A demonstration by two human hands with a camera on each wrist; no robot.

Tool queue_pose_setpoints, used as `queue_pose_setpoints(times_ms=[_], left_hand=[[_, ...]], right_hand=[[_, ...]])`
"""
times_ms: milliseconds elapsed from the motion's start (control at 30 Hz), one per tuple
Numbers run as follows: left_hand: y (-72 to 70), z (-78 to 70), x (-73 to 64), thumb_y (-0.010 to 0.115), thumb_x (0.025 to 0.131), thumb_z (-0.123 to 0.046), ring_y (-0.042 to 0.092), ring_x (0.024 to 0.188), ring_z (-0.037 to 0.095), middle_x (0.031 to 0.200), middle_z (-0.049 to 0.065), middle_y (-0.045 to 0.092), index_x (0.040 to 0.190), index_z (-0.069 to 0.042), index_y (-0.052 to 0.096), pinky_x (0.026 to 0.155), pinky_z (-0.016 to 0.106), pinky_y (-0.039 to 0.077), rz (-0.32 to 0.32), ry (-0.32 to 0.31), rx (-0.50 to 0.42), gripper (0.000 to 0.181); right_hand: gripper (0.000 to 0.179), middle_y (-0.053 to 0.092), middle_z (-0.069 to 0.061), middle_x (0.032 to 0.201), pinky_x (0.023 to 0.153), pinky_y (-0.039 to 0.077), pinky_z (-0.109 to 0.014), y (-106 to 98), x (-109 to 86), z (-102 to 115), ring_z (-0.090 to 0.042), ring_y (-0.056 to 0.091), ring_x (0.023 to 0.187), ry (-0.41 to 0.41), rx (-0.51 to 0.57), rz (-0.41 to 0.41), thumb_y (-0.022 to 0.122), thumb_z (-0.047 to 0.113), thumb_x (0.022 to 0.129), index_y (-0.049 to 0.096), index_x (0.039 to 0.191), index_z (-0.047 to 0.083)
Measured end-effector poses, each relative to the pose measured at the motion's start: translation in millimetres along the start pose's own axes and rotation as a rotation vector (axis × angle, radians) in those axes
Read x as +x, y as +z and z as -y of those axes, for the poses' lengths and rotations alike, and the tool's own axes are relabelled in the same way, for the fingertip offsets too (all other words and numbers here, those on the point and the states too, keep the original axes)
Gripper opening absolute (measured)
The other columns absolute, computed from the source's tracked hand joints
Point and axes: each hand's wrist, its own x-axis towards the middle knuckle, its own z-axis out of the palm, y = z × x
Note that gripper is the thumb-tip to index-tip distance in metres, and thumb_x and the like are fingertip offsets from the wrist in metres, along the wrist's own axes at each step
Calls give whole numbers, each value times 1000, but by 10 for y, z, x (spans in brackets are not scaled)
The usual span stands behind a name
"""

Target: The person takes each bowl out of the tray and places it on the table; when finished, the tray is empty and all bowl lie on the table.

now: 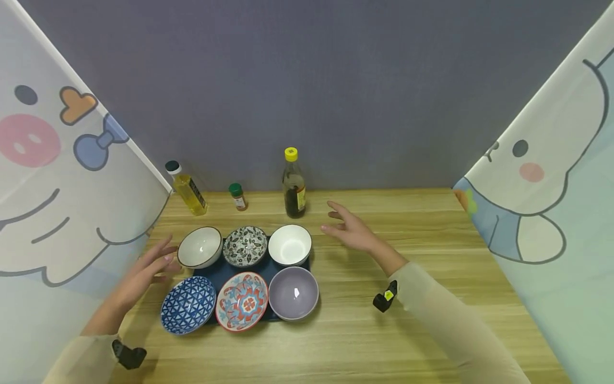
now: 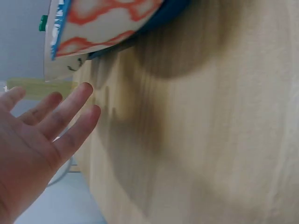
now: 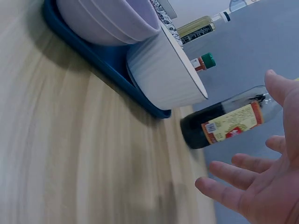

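Note:
My left hand [image 1: 146, 273] hovers with spread fingers beside a white bowl with a dark rim [image 1: 200, 247] and a blue patterned bowl [image 1: 188, 305]. My right hand [image 1: 350, 229], fingers extended, is in the air right of a plain white bowl [image 1: 290, 245]. Neither holds anything. Two rows of bowls sit on a dark blue tray [image 1: 214, 273]; among them are a black-and-white leaf-patterned bowl [image 1: 245, 246], a red-and-blue flowered bowl [image 1: 242, 302] and a purple bowl [image 1: 293, 294]. A dark sauce bottle with a yellow cap [image 1: 295, 194] stands beyond the right hand's fingertips.
Behind the tray stand an oil bottle [image 1: 190, 193] and a small green-capped jar [image 1: 237, 197]. The wooden table [image 1: 384, 341] meets a grey wall panel [image 1: 374, 96] at the back. Printed cartoon panels flank it left and right.

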Motion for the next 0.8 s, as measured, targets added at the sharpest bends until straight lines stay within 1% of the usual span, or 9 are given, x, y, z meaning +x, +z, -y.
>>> queue_pose_setpoints(times_ms=[67, 133, 233, 300, 400, 500, 633, 700, 800], left_hand=[[26, 26, -9, 37, 112, -28, 66, 108, 0, 156, 39, 30, 166, -11, 6, 83, 32, 60, 27, -27, -51, 65], [59, 53, -25, 40, 111, -26, 67, 109, 1, 158, 40, 27, 167, -14, 7, 86, 31, 59, 35, -37, -108, 66], [102, 98, -48, 46, 109, -20, 65, 112, -2, 159, 41, 20, 167, -16, 5, 89, 26, 58, 51, -34, -186, 70], [117, 128, -58, 48, 108, -16, 64, 114, -3, 159, 43, 14, 167, -16, 4, 90, 23, 56, 75, -25, -233, 74], [128, 171, -67, 49, 106, -9, 62, 119, -2, 160, 43, 7, 167, -17, 0, 92, 18, 52, 118, -5, -294, 78], [134, 214, -85, 47, 105, -4, 61, 122, -1, 162, 41, 2, 167, -22, -1, 94, 16, 49, 149, 7, -349, 81], [152, 270, -111, 45, 105, -1, 61, 124, 2, 166, 32, 5, 166, -23, -4, 95, 15, 47, 187, 3, -416, 82], [167, 293, -114, 45, 104, -1, 61, 125, 2, 166, 31, 5, 166, -22, -6, 96, 15, 47, 204, 5, -437, 83], [195, 311, -105, 46, 103, 1, 60, 125, 2, 165, 34, 1, 166, -20, -7, 95, 16, 48, 213, 9, -455, 84]], right_hand=[[80, 41, -24, 158, 103, 53, -52, 48, 15, -30, -44, 55, 134, 15, 49, -2, 67, 33, 100, 21, 165, 19], [79, 41, -25, 158, 101, 53, -55, 92, 30, -48, -45, 56, 132, 35, 97, 0, 66, 33, 101, 22, 164, 18], [78, 40, -27, 158, 97, 53, -60, 160, 60, -70, -49, 56, 130, 79, 180, 11, 66, 32, 101, 22, 164, 16], [79, 40, -27, 158, 94, 55, -61, 210, 83, -90, -51, 57, 127, 118, 244, 22, 66, 31, 101, 22, 164, 16], [78, 42, -27, 156, 93, 55, -61, 284, 123, -103, -50, 58, 127, 158, 312, 34, 66, 27, 101, 22, 164, 16], [78, 45, -27, 155, 93, 55, -61, 359, 143, -108, -47, 60, 126, 186, 352, 53, 66, 24, 100, 23, 164, 15], [79, 46, -26, 153, 92, 56, -60, 437, 151, -128, -43, 61, 126, 207, 369, 82, 69, 24, 99, 24, 164, 15], [81, 46, -26, 153, 91, 57, -58, 462, 152, -146, -42, 62, 126, 208, 374, 94, 70, 25, 98, 24, 164, 15], [83, 45, -27, 154, 89, 58, -56, 485, 146, -170, -42, 62, 125, 215, 377, 105, 71, 26, 97, 24, 164, 15]])
